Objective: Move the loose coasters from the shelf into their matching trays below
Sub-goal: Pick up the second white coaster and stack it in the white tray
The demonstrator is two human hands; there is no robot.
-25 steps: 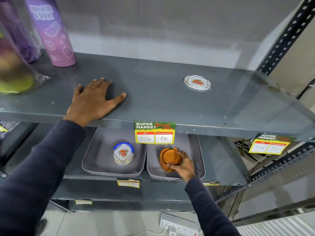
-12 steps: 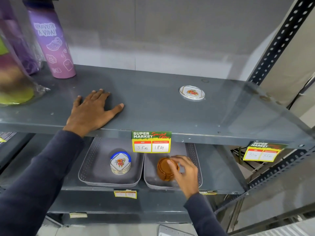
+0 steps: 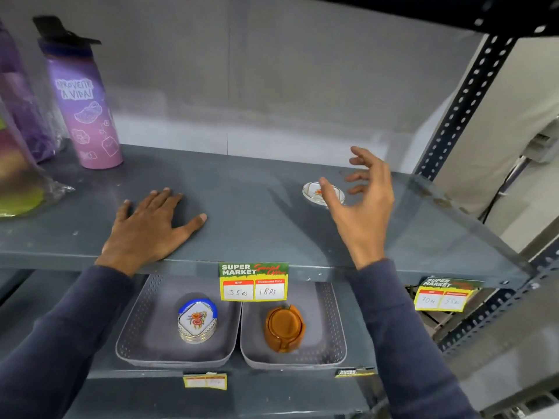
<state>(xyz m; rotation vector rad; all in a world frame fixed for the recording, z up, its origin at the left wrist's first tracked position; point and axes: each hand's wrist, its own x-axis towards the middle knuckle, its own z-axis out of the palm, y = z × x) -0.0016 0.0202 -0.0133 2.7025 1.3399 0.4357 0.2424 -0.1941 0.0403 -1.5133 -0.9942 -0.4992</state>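
Just beside the spread right grip point(image 3: 358, 201) — white coaster point(image 3: 314, 192), untouched.

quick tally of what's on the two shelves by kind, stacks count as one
loose white coaster: 1
coaster stacks, white floral and orange: 2
grey trays, left and right: 2
purple bottle: 1
price tags on the upper shelf edge: 2
total: 8
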